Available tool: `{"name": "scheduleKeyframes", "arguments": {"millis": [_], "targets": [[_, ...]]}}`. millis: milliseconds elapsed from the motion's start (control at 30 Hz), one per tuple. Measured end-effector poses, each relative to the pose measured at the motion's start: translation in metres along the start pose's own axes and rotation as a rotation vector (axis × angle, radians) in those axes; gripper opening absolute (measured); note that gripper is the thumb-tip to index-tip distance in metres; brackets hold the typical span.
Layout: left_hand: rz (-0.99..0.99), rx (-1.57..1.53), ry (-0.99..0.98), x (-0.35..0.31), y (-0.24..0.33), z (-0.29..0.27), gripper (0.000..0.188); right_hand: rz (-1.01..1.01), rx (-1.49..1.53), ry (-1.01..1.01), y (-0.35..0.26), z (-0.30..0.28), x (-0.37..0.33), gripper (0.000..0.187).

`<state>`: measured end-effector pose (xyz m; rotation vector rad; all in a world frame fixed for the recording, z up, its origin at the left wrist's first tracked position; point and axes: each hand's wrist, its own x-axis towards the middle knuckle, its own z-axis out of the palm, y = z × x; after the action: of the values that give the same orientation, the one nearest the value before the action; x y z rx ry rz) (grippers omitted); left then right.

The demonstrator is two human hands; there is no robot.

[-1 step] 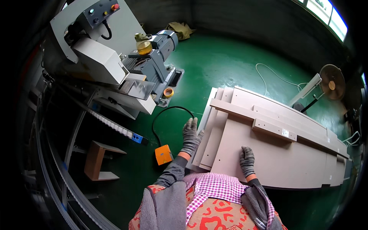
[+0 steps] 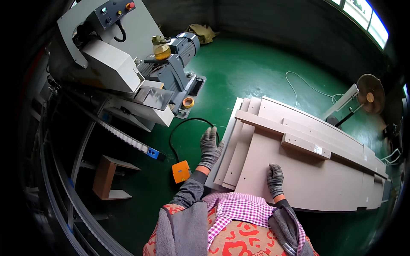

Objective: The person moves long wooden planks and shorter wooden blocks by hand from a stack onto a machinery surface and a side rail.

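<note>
Below R hand (image 2: 275, 179): stacked panels (image 2: 307, 181), pinkish-beige, flat, diff. widths.

White label (image 2: 317, 149) on short beige board (image 2: 301, 144), print too small to read; no legible text.

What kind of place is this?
Probably a workshop or small factory floor, perhaps for panel furniture. What shows it: a large machine with a push-button control box, a ribbed grey motor beside it, and a stack of flat, pale panels.
</note>
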<state>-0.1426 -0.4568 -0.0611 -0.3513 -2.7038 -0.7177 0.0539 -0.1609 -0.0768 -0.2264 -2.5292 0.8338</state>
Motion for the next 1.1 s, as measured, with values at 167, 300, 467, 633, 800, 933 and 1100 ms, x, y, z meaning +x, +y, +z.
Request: {"name": "scheduleKeyframes", "arguments": {"millis": [167, 300, 467, 633, 800, 933, 1100], "targets": [[-0.047, 0.137, 0.169, 0.067, -0.058, -0.048, 0.084, 0.006, -0.097, -0.021, -0.002, 0.006, 0.004, 0.031], [-0.057, 0.200, 0.192, 0.105, -0.082, -0.075, 0.084, -0.018, -0.166, -0.002, 0.002, 0.006, 0.004, 0.031], [-0.060, 0.264, 0.239, 0.123, -0.128, -0.075, 0.085, -0.023, -0.194, -0.014, 0.002, 0.010, 0.002, 0.031], [-0.113, 0.324, 0.189, 0.143, -0.136, -0.090, 0.087, -0.009, -0.229, -0.009, -0.002, 0.015, -0.001, 0.030], [-0.026, 0.441, 0.201, 0.201, -0.179, -0.097, 0.098, -0.013, -0.261, 0.020, 0.005, 0.024, -0.005, 0.029], [-0.103, 0.467, -0.106, 0.245, -0.183, -0.119, 0.103, 0.046, -0.260, -0.053, 0.006, 0.023, 0.002, 0.031], [-0.049, 0.621, -0.485, 0.312, -0.249, -0.087, 0.105, 0.055, -0.279, -0.081, 0.010, 0.018, 0.009, 0.036]]}}
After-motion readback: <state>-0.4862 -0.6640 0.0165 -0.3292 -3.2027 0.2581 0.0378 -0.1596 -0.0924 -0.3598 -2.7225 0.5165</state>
